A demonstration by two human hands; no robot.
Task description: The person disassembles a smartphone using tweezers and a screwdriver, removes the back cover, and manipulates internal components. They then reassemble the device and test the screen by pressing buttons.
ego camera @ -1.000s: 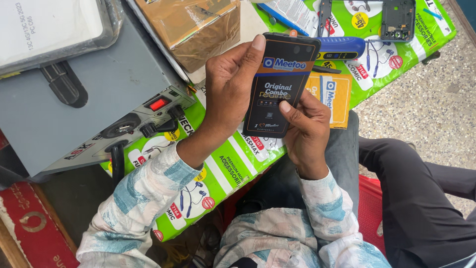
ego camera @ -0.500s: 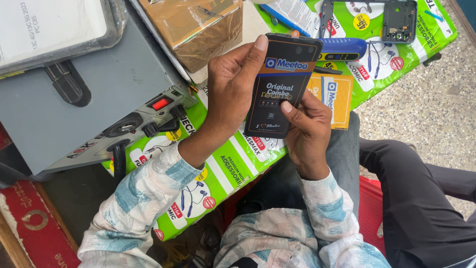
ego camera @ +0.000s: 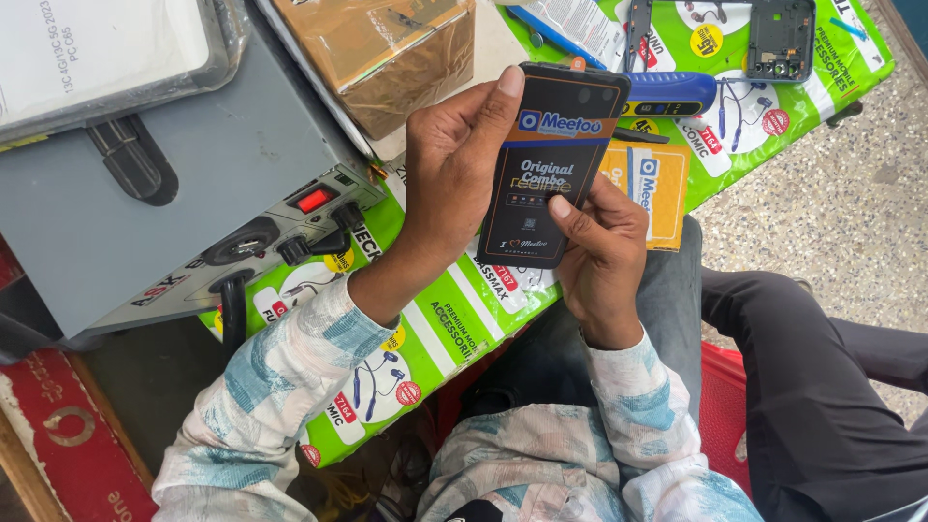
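**A loose two-hand hold above a crowded worktop**

From where I watch, the black flat pack (ego camera: 551,164) is up in the air above the lap, held between both hands. The left hand (ego camera: 454,184) cups its left edge, with the fingers (ego camera: 498,97) reaching up along the side to the top corner. The right hand (ego camera: 604,256) supports the lower right, its thumb pressed flat on the front face; the other fingers are hidden behind the pack, so I cannot tell how firmly they close.

My worry is slippage. The pack looks glossy and thin, and I judge that a thumb push on the front without a matching counter-hold behind could tip it out of the left hand's edge grip. If it drops, it falls toward the green printed sheet (ego camera: 454,329), or past the knee to the speckled floor (ego camera: 822,213).

The second risk is what lies close. The blue-handled tool (ego camera: 672,94) sits just beyond the pack's top edge, and the bare phone frame (ego camera: 781,39) lies near it; a forward swing could knock either. The grey power unit (ego camera: 184,203) with its lit red switch (ego camera: 315,200) stands just left of the left wrist, so a wide elbow move could brush its knobs.
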